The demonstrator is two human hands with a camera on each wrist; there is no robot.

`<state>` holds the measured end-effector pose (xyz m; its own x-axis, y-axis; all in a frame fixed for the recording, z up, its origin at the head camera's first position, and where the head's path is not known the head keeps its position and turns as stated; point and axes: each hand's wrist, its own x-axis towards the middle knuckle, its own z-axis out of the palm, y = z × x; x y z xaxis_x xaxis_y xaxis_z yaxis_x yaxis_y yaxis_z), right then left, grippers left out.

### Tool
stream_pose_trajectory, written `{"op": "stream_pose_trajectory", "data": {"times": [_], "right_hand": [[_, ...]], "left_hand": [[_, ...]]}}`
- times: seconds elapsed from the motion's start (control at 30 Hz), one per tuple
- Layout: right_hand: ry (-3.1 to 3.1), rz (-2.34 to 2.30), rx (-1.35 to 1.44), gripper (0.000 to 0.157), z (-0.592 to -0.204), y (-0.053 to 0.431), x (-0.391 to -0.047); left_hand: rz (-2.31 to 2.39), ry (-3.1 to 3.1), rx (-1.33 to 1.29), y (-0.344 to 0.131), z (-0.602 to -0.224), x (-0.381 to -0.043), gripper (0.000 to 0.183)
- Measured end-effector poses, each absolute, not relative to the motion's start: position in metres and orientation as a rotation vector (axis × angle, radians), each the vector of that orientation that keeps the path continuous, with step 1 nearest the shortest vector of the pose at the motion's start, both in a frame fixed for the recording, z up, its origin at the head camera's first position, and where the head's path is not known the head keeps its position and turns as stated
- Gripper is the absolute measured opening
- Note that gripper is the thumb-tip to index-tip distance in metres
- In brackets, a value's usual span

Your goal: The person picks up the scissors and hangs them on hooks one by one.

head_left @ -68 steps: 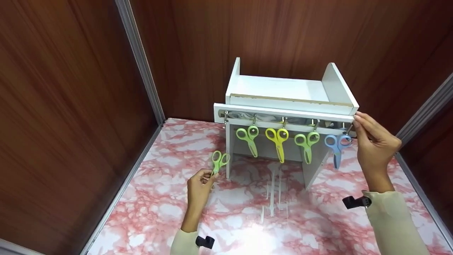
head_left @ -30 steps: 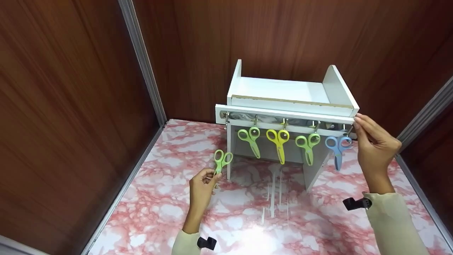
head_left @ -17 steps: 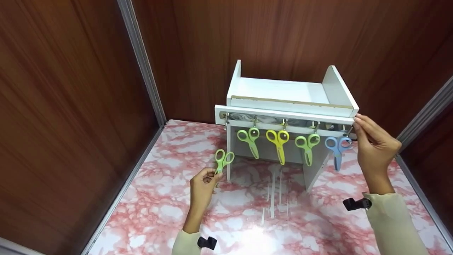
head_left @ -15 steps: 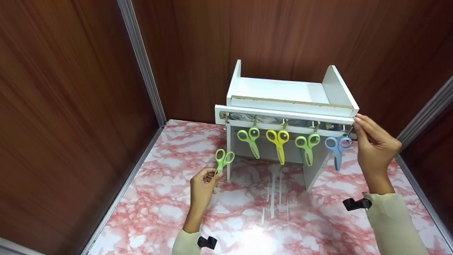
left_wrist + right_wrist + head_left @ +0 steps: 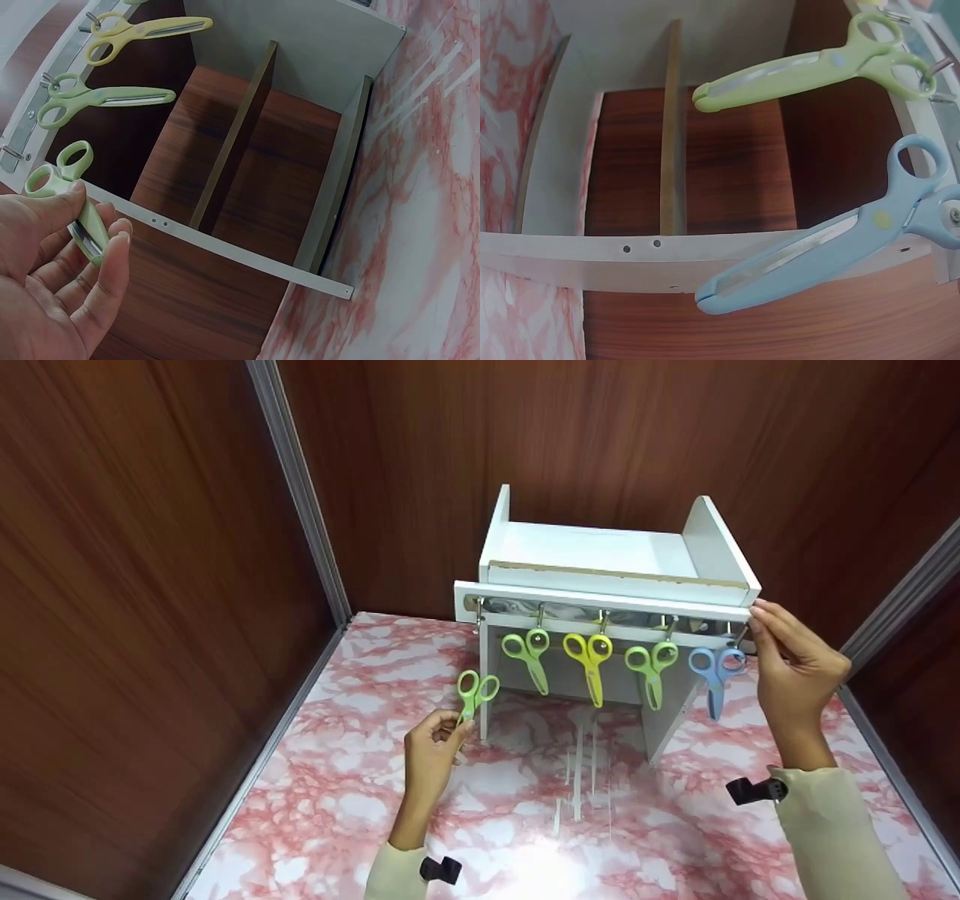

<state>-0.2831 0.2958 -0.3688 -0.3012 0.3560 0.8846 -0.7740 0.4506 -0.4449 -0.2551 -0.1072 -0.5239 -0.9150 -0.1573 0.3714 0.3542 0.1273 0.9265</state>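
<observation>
My left hand (image 5: 431, 761) pinches a pair of green scissors (image 5: 470, 697) by the blades, handle loops upward, in front of the white shelf's left side panel. In the left wrist view thumb and fingers grip the blade end below the loops. My right hand (image 5: 799, 671) holds the right end of the white hook rail (image 5: 600, 604) on the shelf front. From its hooks hang green scissors (image 5: 531, 656), yellow scissors (image 5: 590, 664), another green pair (image 5: 652, 671) and blue scissors (image 5: 716, 679), blades down. The leftmost hook (image 5: 478, 611) bears nothing.
The white shelf (image 5: 592, 547) stands on a red-and-white marbled tabletop (image 5: 337, 802) against a brown wood-grain wall (image 5: 600, 435). Brown panels with metal edge strips rise at both sides. White scuff streaks (image 5: 577, 772) mark the surface before the shelf.
My left hand has shifted slightly up and to the right with the green scissors. The right hand stays at the rail's end, and the hanging scissors keep their places.
</observation>
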Motion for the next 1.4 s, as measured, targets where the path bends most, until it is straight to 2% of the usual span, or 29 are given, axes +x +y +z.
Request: {"op": "stream_pose_trajectory", "data": {"times": [1.4], "right_hand": [[-1.497,1.153,0.378,0.014,-0.367,0.295,-0.282]], "left_hand": [[-1.824,-1.907,-0.236,-0.105,-0.497,-0.26,0.012]]}}
